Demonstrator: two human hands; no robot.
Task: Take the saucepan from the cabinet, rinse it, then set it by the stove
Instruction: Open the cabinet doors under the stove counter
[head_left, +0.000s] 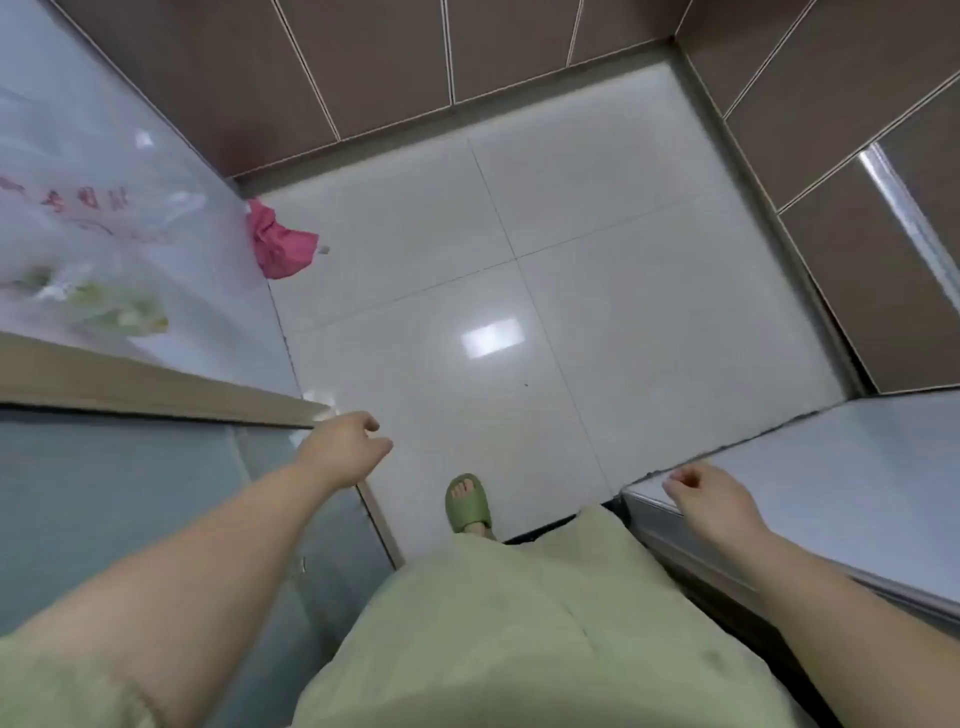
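In a narrow kitchen aisle, seen from above, a person in pale green clothes stands on a glossy white tiled floor (519, 234), one foot in a green slipper (467, 503) stepping forward. The left hand (345, 447) reaches out low beside a frosted glass panel (114, 493) with a wooden frame, fingers loosely curled and open, holding nothing. The right hand (711, 501) hovers over the corner of a pale grey surface (857, 467), its grip also slack and empty. The saucepan is nowhere in view, so it is presumably behind one of the brown cabinet doors (363, 67) that line the far end and the right side. A clear plastic bag of greens (98, 306) lies on the surface at left, and a pink cloth (278, 244) hangs off that surface's edge. The step in hand seems to be walking to the cabinet. To do it well, the person should crouch squarely before the right door, pull it open with one hand, and keep the other free to take the pan by its handle, minding the wet-looking shine of the tiles underfoot.
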